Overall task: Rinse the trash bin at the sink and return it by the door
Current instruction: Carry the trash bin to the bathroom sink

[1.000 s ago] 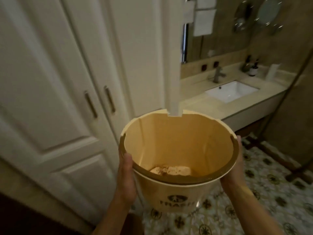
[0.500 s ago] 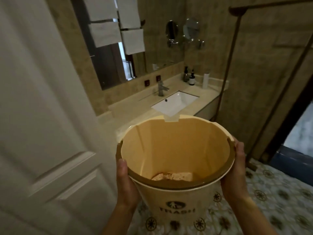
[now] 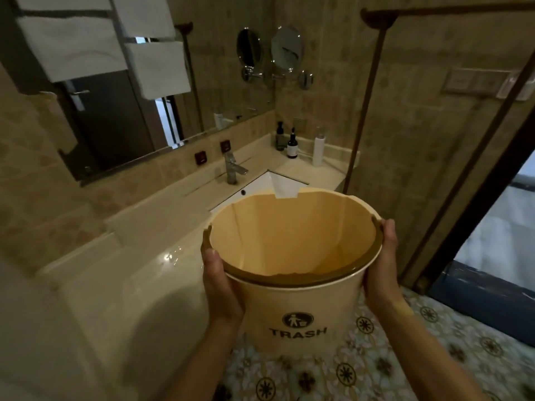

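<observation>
A cream trash bin [image 3: 301,311] with a brown inner rim and the word TRASH on its front is held upright in front of me, above the patterned floor. My left hand [image 3: 218,280] grips its left side, thumb on the rim. My right hand [image 3: 380,261] grips the right side. Beyond the bin lies the white sink [image 3: 278,182] set in a beige counter, with a chrome tap [image 3: 233,167] behind it. The bin's far rim covers the near part of the sink. The bottom of the bin is hidden from here.
Bottles [image 3: 292,144] and a white container [image 3: 318,150] stand at the counter's back right corner. A mirror [image 3: 139,111] and a round magnifying mirror [image 3: 287,50] hang above. A glass shower partition frame [image 3: 364,111] stands right of the counter, a doorway [image 3: 498,227] farther right.
The view has turned from the white doors to the counter and moved closer to the sink. The bin stays gripped in both hands and now tilts so its bottom no longer shows.
</observation>
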